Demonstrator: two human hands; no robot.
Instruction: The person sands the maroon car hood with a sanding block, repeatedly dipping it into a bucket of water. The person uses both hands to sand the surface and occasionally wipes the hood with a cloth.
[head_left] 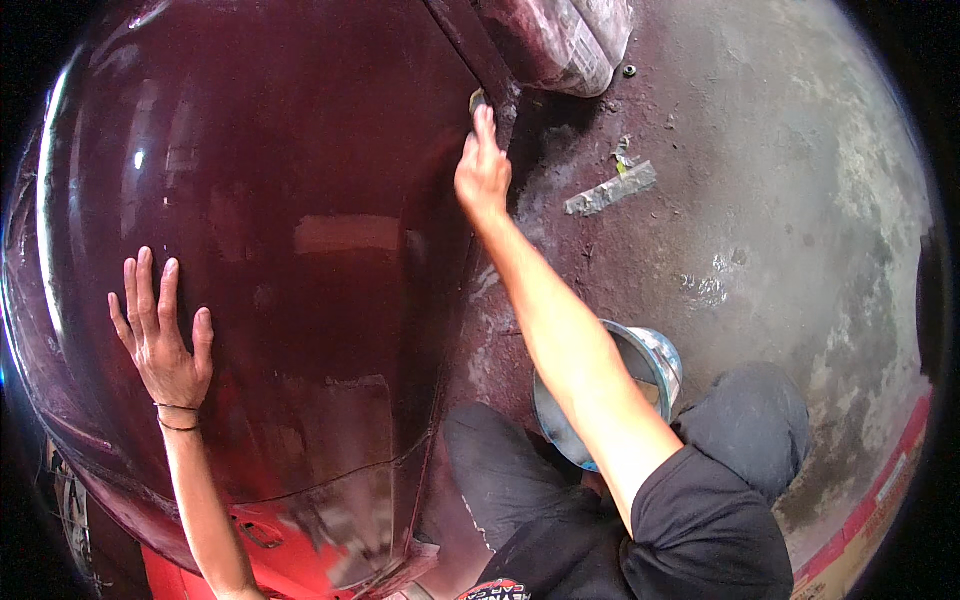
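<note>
Fingers (pixel 485 125) of the right hand (pixel 483 182) hold a small, pale, partly hidden pad (pixel 476 98) at the edge of the glossy, dark-maroon, curved car panel (pixel 300 150); the left hand (pixel 172 362), fingers spread wide, rests on it.

Left hand (pixel 165 345) is resting on the glossy dark-red car panel (pixel 300 300), fingers spread. Right hand (pixel 485 178) is holding a small pale pad (pixel 476 99) at the panel's right edge, toward its far end; fingers are partly hiding it. Blue bucket (pixel 663 352) is standing right of the panel. Silvery tape strip (pixel 612 189) is lying on the floor (pixel 790 220), also right of the panel.
</note>
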